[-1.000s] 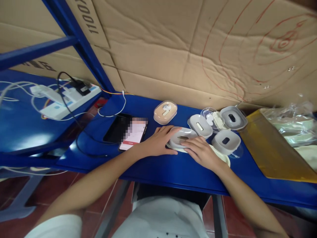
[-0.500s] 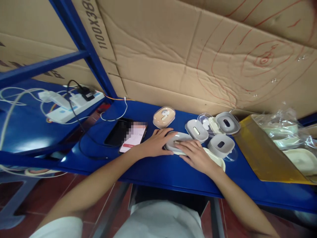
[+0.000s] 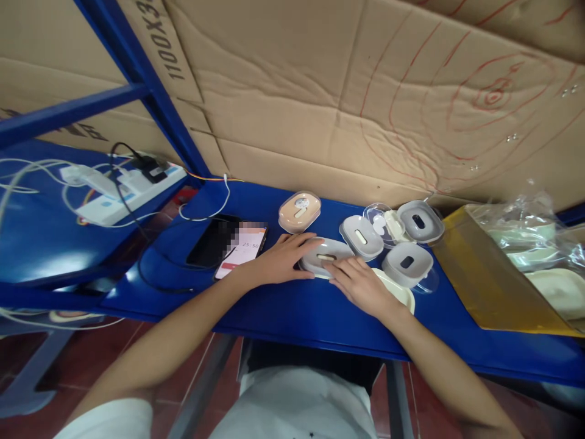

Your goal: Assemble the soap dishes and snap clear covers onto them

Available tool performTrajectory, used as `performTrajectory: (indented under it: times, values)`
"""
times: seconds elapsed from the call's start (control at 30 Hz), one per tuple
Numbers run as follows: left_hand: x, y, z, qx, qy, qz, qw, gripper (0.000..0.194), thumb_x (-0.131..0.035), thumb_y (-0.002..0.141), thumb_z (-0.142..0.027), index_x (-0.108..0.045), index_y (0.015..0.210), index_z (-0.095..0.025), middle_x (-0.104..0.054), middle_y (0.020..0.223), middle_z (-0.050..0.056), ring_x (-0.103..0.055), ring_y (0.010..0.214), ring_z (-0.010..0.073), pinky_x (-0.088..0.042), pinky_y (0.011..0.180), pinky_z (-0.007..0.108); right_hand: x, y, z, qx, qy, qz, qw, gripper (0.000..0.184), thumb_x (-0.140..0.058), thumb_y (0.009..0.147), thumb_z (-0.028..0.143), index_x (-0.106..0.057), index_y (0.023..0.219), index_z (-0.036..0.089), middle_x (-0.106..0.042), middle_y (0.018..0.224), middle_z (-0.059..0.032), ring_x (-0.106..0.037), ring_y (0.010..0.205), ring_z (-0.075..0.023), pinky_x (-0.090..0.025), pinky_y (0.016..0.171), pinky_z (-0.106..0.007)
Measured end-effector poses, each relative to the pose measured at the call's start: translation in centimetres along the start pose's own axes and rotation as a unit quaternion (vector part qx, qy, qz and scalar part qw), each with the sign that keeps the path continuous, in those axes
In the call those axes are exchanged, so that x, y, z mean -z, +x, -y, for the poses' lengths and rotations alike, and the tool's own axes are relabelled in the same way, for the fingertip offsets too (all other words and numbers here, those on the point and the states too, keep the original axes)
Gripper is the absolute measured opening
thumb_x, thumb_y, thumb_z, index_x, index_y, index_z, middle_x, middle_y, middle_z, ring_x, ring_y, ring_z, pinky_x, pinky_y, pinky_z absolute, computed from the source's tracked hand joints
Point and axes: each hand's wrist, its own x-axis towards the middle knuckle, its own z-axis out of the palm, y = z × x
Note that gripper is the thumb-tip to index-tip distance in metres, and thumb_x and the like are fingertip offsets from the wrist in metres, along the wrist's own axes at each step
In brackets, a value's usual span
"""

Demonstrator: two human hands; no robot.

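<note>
In the middle of the table is a grey oval plastic lid (image 3: 339, 249) with a small cream bar (image 3: 325, 258) across its centre. My left hand (image 3: 287, 259) grips the lid's left end, fingers along the far edge and thumb along the near one. The curled fingers of my right hand (image 3: 359, 280) are at the right end of the cream bar, and the fingertips are partly hidden. Just right of that hand, a cream oval tray (image 3: 402, 291) lies partly covered by my wrist. Beyond the lid sits a peach oval box (image 3: 299, 212) with a cream bar and a round sticker.
Several grey oval pieces (image 3: 363, 238) lie at the back right, two with dark oval slots. A yellow-brown carton (image 3: 461, 268) with bagged cream and green pieces stands at right. On the left are a phone (image 3: 242, 250), a power strip (image 3: 132, 195) and loose cables.
The right fingers have drawn back slightly, so more of the cream bar shows. My left hand keeps its hold on the grey lid. The camera view has shifted a little.
</note>
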Motion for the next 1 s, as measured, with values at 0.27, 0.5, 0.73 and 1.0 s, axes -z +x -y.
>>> performTrajectory:
  times: [0.27, 0.5, 0.73, 1.0]
  values:
    - [-0.4, 0.2, -0.7, -0.071, 0.073, -0.035, 0.994, 0.062, -0.074, 0.099, -0.027, -0.061, 0.159, -0.033, -0.029, 0.183, 0.011, -0.028, 0.169, 0.0409, -0.025, 0.134, 0.066, -0.3, -0.2, -0.1, -0.002, 0.002, 0.009, 1.000, 0.052, -0.051, 0.108, 0.008, -0.058, 0.159, 0.018, -0.077, 0.129, -0.0145, -0.071, 0.120, -0.0293, -0.061, 0.106, -0.048]
    - [-0.5, -0.2, -0.5, -0.075, 0.114, -0.022, 0.990, 0.061, -0.071, 0.104, -0.028, -0.056, 0.163, -0.028, -0.033, 0.181, 0.015, -0.025, 0.170, 0.0404, -0.018, 0.136, 0.064, -0.8, -0.3, -0.3, -0.005, 0.011, -0.004, 1.000, 0.059, -0.052, 0.106, 0.005, -0.055, 0.163, 0.019, -0.077, 0.138, -0.0143, -0.071, 0.128, -0.0284, -0.062, 0.110, -0.048]
    - [-1.1, -0.6, -0.6, -0.072, 0.148, -0.021, 0.986, 0.054, -0.057, 0.113, -0.030, -0.048, 0.166, -0.031, -0.033, 0.181, 0.017, -0.023, 0.171, 0.0373, -0.024, 0.134, 0.064, -1.6, 0.0, -0.2, -0.005, 0.026, -0.014, 1.000, 0.056, -0.054, 0.105, 0.005, -0.060, 0.159, 0.018, -0.077, 0.140, -0.0152, -0.073, 0.130, -0.0279, -0.062, 0.115, -0.050]
    - [-0.2, 0.2, -1.5, -0.008, 0.187, -0.100, 0.977, 0.038, -0.059, 0.106, -0.023, -0.070, 0.142, -0.025, -0.063, 0.158, 0.017, -0.055, 0.151, 0.0383, -0.033, 0.126, 0.064, 0.8, -0.3, -2.1, -0.110, 0.014, -0.076, 0.991, 0.046, -0.056, 0.113, 0.027, -0.060, 0.158, 0.020, -0.072, 0.148, -0.0151, -0.067, 0.140, -0.0316, -0.052, 0.120, -0.056]
